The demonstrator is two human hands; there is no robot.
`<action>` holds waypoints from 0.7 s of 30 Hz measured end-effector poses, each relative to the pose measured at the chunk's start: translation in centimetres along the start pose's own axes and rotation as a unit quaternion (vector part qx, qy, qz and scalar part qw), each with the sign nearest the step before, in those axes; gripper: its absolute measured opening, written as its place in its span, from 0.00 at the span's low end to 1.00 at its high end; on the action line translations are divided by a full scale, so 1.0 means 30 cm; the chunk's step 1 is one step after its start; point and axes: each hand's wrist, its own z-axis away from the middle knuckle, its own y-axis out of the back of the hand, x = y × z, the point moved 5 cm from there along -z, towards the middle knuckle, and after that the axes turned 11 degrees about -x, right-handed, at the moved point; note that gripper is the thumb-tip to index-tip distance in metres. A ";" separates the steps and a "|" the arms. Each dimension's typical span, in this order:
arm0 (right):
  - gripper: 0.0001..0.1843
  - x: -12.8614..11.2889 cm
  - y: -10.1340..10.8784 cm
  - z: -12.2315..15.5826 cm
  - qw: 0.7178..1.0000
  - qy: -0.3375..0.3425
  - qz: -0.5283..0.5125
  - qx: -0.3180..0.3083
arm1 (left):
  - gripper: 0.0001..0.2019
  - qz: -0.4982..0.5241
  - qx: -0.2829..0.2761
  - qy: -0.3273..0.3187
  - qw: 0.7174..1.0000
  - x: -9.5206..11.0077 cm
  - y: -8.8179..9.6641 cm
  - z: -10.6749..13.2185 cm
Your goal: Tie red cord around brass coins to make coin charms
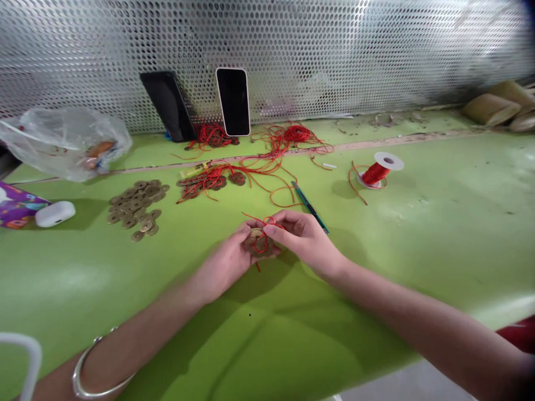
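Observation:
My left hand (234,250) grips a cluster of brass coins (258,245) strung with red cord, held above the green table. Pinched between the thumb and forefinger of my right hand (301,236) is the red cord (270,221) at the top of the coins, where it forms a small loop. One cord end sticks out to the upper left and another hangs below the coins. My fingers hide part of the cluster. Just beyond my right hand lies a teal utility knife (310,206).
Loose coins (136,203) lie in a pile at left. Corded coins (204,182) and tangled red cord (292,136) are farther back. A cord spool (378,171) stands at right. Two phones, one black (169,106) and one white-edged (233,103), lean on the perforated metal panel (313,50).

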 end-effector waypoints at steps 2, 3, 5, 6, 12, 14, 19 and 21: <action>0.12 0.001 0.003 -0.001 1.000 -0.003 -0.015 0.003 | 0.06 -0.014 -0.027 -0.012 0.999 0.002 -0.013 0.006; 0.11 0.000 0.004 0.000 1.000 -0.003 -0.021 0.004 | 0.06 -0.021 -0.034 -0.015 0.999 0.003 -0.018 0.010; 0.10 0.000 0.004 0.002 1.000 -0.003 -0.031 0.003 | 0.06 -0.033 -0.041 -0.018 0.998 0.004 -0.025 0.016; 0.10 0.001 0.004 0.003 0.999 -0.003 -0.033 0.001 | 0.07 -0.040 -0.042 -0.019 0.998 0.006 -0.027 0.018; 0.13 0.014 -0.004 0.004 0.999 -0.017 -0.033 -0.035 | 0.08 -0.049 -0.065 -0.028 0.996 0.014 -0.042 0.028; 0.12 0.010 -0.001 0.004 0.999 -0.012 -0.011 -0.029 | 0.07 -0.050 -0.066 -0.029 0.996 0.015 -0.043 0.028; 0.11 0.002 0.001 0.003 0.999 -0.006 0.024 -0.031 | 0.07 -0.063 -0.049 -0.017 0.997 0.010 -0.036 0.025; 0.11 0.003 0.001 0.004 0.999 -0.005 0.029 -0.031 | 0.06 -0.069 -0.043 -0.013 0.997 0.007 -0.031 0.025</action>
